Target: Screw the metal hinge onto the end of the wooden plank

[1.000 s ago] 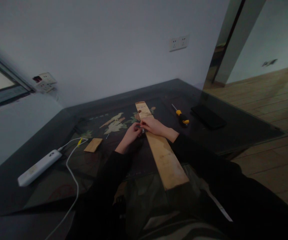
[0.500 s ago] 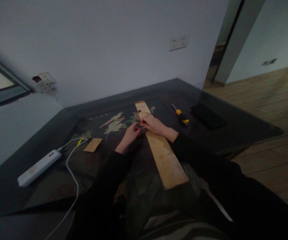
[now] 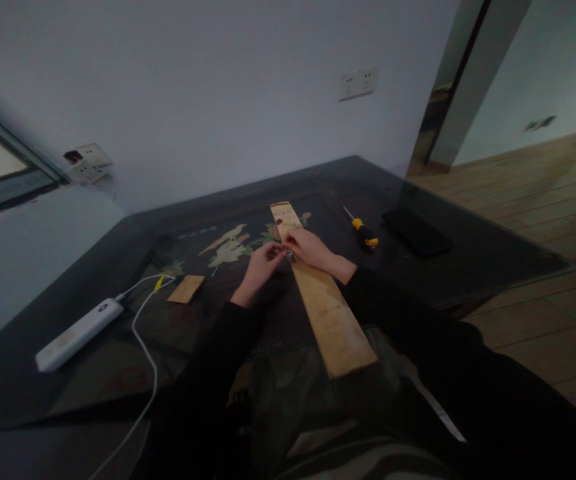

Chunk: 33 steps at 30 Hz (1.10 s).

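A long wooden board (image 3: 331, 320) lies on the dark table, its near end reaching past the front edge over my lap. Across the board's left edge, my left hand (image 3: 264, 262) and my right hand (image 3: 308, 248) meet with fingertips pinched together. Whatever lies between those fingertips is too small to name. Right under them, a small metal piece (image 3: 291, 255) sits on the board. My right hand rests over the board; my left hand is beside it.
A yellow-and-black screwdriver (image 3: 365, 237) and a black phone-like slab (image 3: 417, 232) lie right of the board. To the left are a small wood piece (image 3: 187, 289), a thin screw-like item (image 3: 215, 271) and a white power bank (image 3: 79, 335) with a cable (image 3: 149, 360). A wall stands behind.
My left hand has shifted slightly right and up, its fingertips now against those of my right hand. More of the small metal piece shows. The board has stayed in place.
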{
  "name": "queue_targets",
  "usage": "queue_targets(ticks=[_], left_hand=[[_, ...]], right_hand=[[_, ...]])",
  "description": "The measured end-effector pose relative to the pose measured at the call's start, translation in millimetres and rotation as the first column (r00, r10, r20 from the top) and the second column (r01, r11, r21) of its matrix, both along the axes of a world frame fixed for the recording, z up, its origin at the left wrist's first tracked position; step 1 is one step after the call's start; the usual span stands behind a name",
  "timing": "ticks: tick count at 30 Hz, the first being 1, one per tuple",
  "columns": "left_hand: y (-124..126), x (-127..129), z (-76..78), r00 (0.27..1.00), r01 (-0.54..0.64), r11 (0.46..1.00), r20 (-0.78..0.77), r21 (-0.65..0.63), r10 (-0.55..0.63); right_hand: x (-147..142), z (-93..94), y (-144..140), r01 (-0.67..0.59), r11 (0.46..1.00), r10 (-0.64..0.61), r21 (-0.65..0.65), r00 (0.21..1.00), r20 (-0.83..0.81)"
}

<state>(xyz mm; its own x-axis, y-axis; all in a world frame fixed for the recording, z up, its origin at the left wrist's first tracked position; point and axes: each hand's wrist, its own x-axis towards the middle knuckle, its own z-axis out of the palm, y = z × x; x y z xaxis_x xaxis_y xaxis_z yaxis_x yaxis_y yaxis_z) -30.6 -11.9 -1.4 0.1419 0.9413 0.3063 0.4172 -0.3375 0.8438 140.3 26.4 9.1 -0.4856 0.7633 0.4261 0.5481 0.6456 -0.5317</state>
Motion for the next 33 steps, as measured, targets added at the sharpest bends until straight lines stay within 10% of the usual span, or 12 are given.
queue_targets(ticks=[13,19,23,33], left_hand=[[5,-14,4.4,0.982,-0.123,0.991,-0.142,0.046,0.129],[1,-100,13.3,0.663,-0.514,0.843,-0.550,0.160,0.508],[-8,-150,15.9,0.463,-0.673,0.732,-0.709,0.110,0.532],[-8,-164,8.3,0.399,-0.713,0.701,-0.824,-0.004,0.402]], right_hand=[[-1,-3.2,2,-0.046,0.999,0.046,0.006,0.988,-0.149],[1,-4.5,4,-0.052,0.999,0.052,0.012,0.994,-0.096],[0,-4.6,3,-0.049,0.999,0.049,0.009,0.997,-0.057],[1,1.9,-3,-0.037,0.999,0.037,0.004,0.999,0.009]])
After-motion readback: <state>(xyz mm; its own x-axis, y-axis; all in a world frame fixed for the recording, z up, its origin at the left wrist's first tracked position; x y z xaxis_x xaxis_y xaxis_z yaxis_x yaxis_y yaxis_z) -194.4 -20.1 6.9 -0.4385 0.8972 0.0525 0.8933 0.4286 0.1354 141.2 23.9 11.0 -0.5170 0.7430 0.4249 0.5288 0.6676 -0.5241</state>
